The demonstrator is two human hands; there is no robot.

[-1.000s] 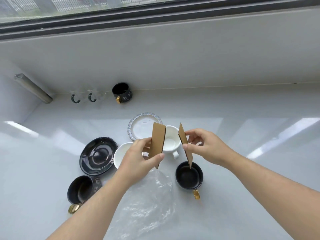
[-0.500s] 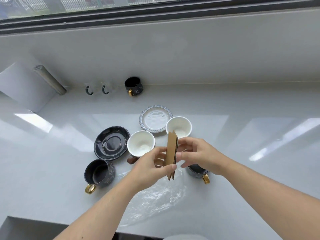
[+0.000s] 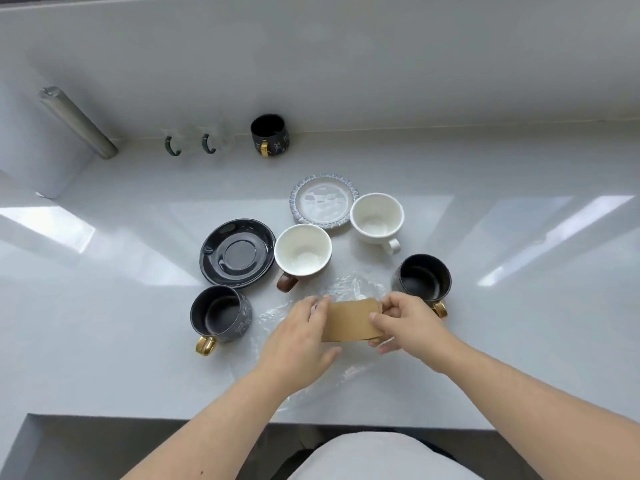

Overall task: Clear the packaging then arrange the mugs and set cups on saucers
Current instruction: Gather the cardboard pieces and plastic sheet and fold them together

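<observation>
Most of the frame was taken up by the white table (image 3: 104, 341), its glossy top carrying everything, with the crockery gathered in the middle, probably where it came out of its wrapping. Across the lower centre lay a sheet of clear plastic wrap (image 3: 349, 289), flat and crumpled, partly under the hands. Upper centre sat a blue-rimmed saucer (image 3: 323, 202), and left of centre a black saucer (image 3: 237, 252), both bare, so no cup was yet paired. Two white cups stood between them: one with a brown handle (image 3: 302, 250) touching the black saucer's edge, one all white (image 3: 376, 216) just beside the blue-rimmed saucer. Three dark mugs with gold handles stood apart: lower left (image 3: 218, 313), right of centre (image 3: 424, 282), and far back by the wall (image 3: 270, 135). Smallest, the folded cardboard (image 3: 349, 320) was held over the plastic, the left hand (image 3: 301, 337) pressing one end and the right hand (image 3: 408, 323) pinching the other; each grip was closed on it, likely to keep it flat for removal.
</observation>
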